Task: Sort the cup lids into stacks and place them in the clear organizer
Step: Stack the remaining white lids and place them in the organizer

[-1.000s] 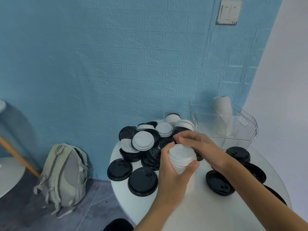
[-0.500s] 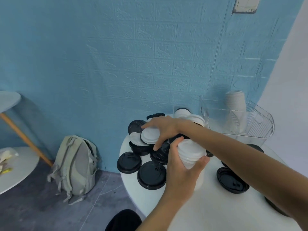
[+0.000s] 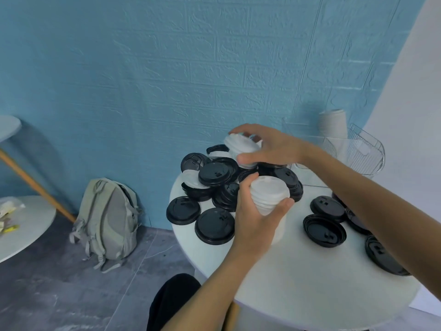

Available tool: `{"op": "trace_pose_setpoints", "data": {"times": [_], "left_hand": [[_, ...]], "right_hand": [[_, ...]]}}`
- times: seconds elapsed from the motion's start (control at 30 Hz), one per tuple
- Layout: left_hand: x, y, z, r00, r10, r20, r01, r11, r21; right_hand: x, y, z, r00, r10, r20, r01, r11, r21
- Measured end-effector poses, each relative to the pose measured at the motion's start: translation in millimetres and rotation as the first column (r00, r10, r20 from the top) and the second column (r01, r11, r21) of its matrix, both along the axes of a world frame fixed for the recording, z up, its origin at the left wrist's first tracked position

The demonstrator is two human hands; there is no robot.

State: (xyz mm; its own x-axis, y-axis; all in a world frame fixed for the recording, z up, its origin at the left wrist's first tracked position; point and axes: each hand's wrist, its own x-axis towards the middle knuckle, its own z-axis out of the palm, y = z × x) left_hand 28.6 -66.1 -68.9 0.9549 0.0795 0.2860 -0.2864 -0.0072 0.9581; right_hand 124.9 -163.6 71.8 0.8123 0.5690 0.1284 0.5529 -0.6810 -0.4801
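Observation:
My left hand (image 3: 255,216) grips a stack of white lids (image 3: 269,194) just above the round white table (image 3: 298,271). My right hand (image 3: 269,144) reaches over the pile of black and white lids (image 3: 214,174) at the table's far edge and holds a white lid (image 3: 238,144), tilted and lifted off the pile. The clear organizer (image 3: 360,151) stands at the back right with a tall stack of white lids (image 3: 333,125) in it.
Loose black lids (image 3: 324,230) lie on the right and front left (image 3: 214,225) of the table. A grey backpack (image 3: 109,218) leans on the blue wall on the floor. A second white table (image 3: 26,223) is at the left.
My right hand has lifted a white lid off the pile and drawn it back to the right. The camera has moved closer and tilted down.

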Motion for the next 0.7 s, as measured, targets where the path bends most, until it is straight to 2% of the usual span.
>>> {"op": "trace_pose_setpoints", "data": {"times": [0.07,0.23,0.37,0.5,0.7], "left_hand": [[0.0,-0.8,0.0,1.0,-0.002,0.0,0.002,1.0,-0.005],[-1.1,-2.6,2.1,1.0,-0.008,0.021,0.009,0.999,-0.051],[-0.6,-2.1,2.3,0.999,-0.004,0.038,0.007,0.998,-0.06],[0.9,-1.2,2.0,0.998,-0.009,0.067,0.01,1.0,-0.014],[6.7,1.1,5.7,0.997,0.009,0.078,-0.01,1.0,0.012]], "right_hand": [[-11.5,-17.1,-0.1,1.0,-0.02,0.018,0.019,0.998,0.062],[-45.2,-52.7,-31.2,0.998,-0.032,-0.063,0.037,0.996,0.08],[-49.6,-45.9,-58.3,0.992,-0.033,-0.121,0.048,0.991,0.125],[-56.8,-40.9,-67.2,0.97,-0.003,-0.243,0.064,0.968,0.243],[-60.1,-37.9,-52.7,0.955,0.023,-0.294,0.027,0.986,0.165]]}}
